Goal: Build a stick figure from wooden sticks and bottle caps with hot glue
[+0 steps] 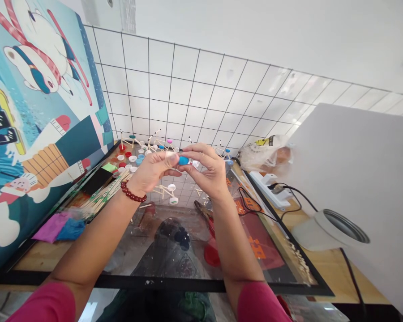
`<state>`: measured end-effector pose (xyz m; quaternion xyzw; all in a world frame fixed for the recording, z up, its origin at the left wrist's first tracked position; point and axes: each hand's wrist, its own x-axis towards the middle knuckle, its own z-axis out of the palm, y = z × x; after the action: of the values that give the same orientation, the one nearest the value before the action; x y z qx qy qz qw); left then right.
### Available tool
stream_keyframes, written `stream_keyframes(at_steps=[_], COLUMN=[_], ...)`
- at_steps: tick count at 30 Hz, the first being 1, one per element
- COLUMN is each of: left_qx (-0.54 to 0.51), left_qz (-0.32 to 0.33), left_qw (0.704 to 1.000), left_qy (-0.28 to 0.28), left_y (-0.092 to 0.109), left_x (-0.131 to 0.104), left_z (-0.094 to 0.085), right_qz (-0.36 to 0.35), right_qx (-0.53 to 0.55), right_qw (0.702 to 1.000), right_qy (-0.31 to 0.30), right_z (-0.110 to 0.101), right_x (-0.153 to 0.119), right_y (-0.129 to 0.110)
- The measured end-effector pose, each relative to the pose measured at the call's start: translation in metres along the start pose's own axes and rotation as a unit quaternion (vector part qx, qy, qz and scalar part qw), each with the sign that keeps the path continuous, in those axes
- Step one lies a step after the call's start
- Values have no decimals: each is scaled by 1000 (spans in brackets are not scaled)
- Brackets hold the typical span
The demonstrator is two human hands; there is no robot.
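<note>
A small, smooth blue lump of modelling clay (183, 160) is held up above the table, between my two hands. The thumb and fingers of my left hand (157, 169) close on its left side; a dark red bead bracelet circles that wrist. From the right, the curved fingers and thumb of my right hand (208, 170) pinch the same lump. Below them on the glossy tabletop lies a small frame of sticks with white bottle caps (173, 201). Behind my hands stand several stick pieces with caps and coloured clay, among them a pink blob (169, 141).
Left lie bundled wooden sticks (102, 193), a black box (96, 181), and pink (52, 226) and blue packets (70, 229). Pliers (206, 217) and a red cap (211, 256) are near my right forearm. A power strip (268, 190), cables and a grey container (317, 230) stand right.
</note>
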<state>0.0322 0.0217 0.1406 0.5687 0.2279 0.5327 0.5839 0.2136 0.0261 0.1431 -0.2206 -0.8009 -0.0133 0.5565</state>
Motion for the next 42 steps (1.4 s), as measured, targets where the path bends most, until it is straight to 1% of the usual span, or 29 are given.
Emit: stream_keyframes(at_steps=[3,6,8,11,14,18,20,23,25,27,30,35,38,42], left_qx=[-75,-100,-112,-124,-132,-139,-139,-122,-95,-59,-18,-1,5,2], left_qz=[-33,-35,-33,-35,-42,-53,-66,-78,-71,-61,-52,-48,-45,-53], left_qw=[996,992,991,990,990,988,987,989,993,996,998,997,997,997], left_qy=[-39,-67,-70,-54,-35,-39,-38,-24,-13,5,33,63,66,62], left_y=[0,-2,-5,-8,-11,-12,-9,-4,-2,-2,-2,-3,-3,-3], left_x=[2,2,2,2,3,5,5,5,5,3,1,-1,-1,0], left_z=[-7,-11,-11,-9,-7,-7,-8,-11,-11,-10,-5,2,2,3], right_qz=[20,26,19,8,18,12,0,-5,-6,-11,-20,-24,-16,-19], right_qx=[47,73,96,122,119,101,71,-12,-62,-85,-88,-93,-93,-95], right_qw=[999,997,995,993,993,995,997,1000,998,996,996,995,995,995], right_qy=[4,6,5,-2,-14,-6,5,20,18,9,-5,-31,-43,-40], right_z=[-1,-2,-2,-1,0,1,1,1,1,1,1,1,1,2], right_x=[1,1,2,3,3,3,2,0,-1,-1,-1,-1,-2,-2], right_y=[-2,-5,-7,-9,-10,-8,-6,-3,-3,-3,-4,-6,-6,-6])
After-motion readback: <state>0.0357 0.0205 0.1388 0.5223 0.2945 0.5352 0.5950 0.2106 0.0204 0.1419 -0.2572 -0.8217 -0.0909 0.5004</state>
